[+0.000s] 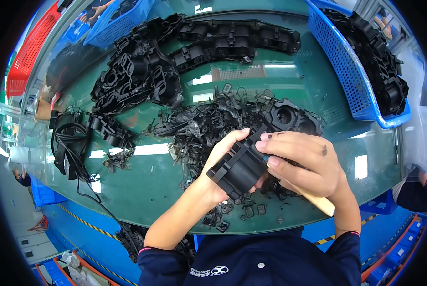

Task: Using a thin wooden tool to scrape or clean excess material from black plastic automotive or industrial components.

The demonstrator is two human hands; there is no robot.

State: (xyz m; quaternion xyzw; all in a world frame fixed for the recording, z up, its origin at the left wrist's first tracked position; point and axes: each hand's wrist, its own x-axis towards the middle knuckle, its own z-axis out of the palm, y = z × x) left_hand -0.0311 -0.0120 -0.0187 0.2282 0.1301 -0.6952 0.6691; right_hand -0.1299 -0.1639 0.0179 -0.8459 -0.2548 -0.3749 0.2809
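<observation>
A black moulded plastic part (242,174) with round hollows sits in my left hand (213,183), tilted above the table's near middle. My left thumb lies along its upper edge, and the other fingers curl beneath it, mostly hidden. My right hand (308,162) closes round a tool with a pale yellow handle (320,204), which sticks out below the palm. Its working end is hidden by the fingers and the part. Right fingertips are at the part's upper right side. Beyond both hands lies a heap of black plastic scraps (199,128).
Similar black parts (137,71) are piled at the back left, with a row (232,40) along the far side of the green table (142,193). Blue baskets stand back left (113,24) and right (349,71). Coiled black cable (70,143) lies left.
</observation>
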